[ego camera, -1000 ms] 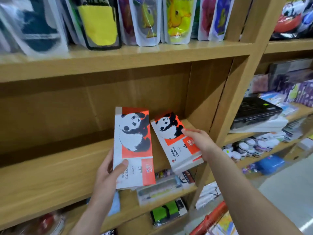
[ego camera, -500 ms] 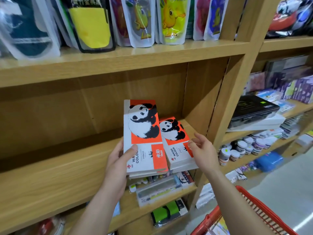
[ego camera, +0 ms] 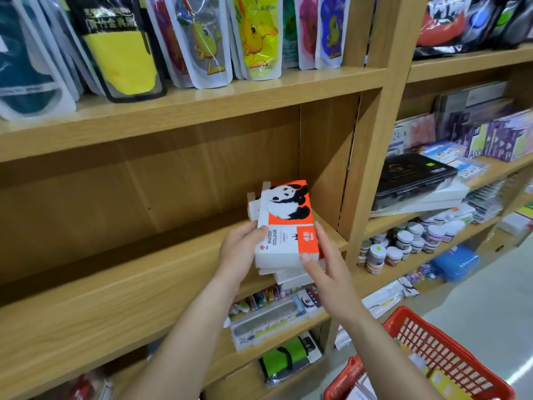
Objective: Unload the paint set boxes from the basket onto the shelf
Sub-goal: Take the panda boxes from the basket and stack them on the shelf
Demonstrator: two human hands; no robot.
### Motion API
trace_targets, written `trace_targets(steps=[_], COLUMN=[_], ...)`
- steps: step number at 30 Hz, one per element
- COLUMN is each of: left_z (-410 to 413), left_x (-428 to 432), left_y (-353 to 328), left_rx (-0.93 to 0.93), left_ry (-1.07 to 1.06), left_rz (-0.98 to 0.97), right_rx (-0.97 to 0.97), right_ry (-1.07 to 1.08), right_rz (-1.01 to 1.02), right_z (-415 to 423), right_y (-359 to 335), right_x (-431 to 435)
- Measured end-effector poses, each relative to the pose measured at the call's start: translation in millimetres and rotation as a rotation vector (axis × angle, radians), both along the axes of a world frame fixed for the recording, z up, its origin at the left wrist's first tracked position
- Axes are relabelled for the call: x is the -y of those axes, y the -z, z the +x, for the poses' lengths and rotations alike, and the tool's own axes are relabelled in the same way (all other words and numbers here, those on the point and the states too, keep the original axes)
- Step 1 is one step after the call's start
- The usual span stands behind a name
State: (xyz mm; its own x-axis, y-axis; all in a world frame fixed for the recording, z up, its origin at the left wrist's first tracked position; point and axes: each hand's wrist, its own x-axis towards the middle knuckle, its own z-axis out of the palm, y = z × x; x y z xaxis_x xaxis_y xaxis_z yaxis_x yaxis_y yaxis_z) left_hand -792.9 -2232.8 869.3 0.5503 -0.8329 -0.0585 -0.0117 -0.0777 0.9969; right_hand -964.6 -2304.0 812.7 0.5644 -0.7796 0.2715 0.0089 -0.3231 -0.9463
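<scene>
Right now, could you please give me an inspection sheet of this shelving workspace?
Surface: wooden shelf, mostly bare, apart from the stack at its right end.
Job's things: stack of panda paint set boxes lying flat at the shelf's front edge, lower boxes slightly askew; red basket at lower right, more goods inside.
Clutter: printed pouches on the shelf above; packaged sets on the shelf below.
Grippers: left hand on the stack's left side; right hand on its right front corner.
Cables: nothing seen.
Surroundings: neighbouring bay with a black case and small jars; pale floor.
</scene>
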Motion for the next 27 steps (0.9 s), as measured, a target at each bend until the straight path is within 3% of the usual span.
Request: trace_targets(steps=[7, 11, 14, 21, 27], left_z=[-13, -14, -10, 5, 9], left_x=[-21, -6, 8, 37, 55], left_y=[63, 83, 90, 90, 100], left_rx=[0.174, 0.358, 0.404, 0.559, 0.72], left_ry=[0.182, 0.092, 0.075, 0.222, 0.146], left_rz=[0.053, 0.104, 0.104, 0.185, 0.22], right_rx=[0.08, 0.103, 0.069, -0.123, -0.083], right_ry=[0.105, 0.087, 0.049, 0.245, 0.347], right_rz=[-0.026, -0.003, -0.002, -0.063, -0.019], right_z=[4, -9, -15, 10, 0], right_y=[7, 27, 47, 50, 71], right_x=[12, 18, 23, 55, 47])
